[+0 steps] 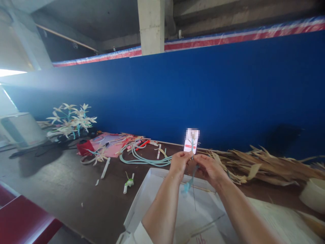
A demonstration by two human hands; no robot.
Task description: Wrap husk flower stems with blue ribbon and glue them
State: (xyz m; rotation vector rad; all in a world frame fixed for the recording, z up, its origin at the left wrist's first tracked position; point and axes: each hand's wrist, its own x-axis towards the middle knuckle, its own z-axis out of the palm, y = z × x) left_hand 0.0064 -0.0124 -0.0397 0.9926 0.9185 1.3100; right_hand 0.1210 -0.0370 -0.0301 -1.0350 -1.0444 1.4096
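My left hand [179, 162] and my right hand [209, 168] are raised together above a white tray [142, 200], fingers pinched closed. Between them they hold a thin light-blue stem [190, 183] that hangs down, with a small white card with a red stripe [190, 145] at its top. The upper part of the card is blurred. Both forearms reach up from the bottom of the view.
A dark brown table [63, 183] runs along a blue wall [228, 95]. On it lie a coil of pale green tubing [142, 158], pink sheets [111, 140], a red cloth [85, 148], a bunch of pale paper flowers [72, 120], dried leaves [266, 164] and a roll [313, 193].
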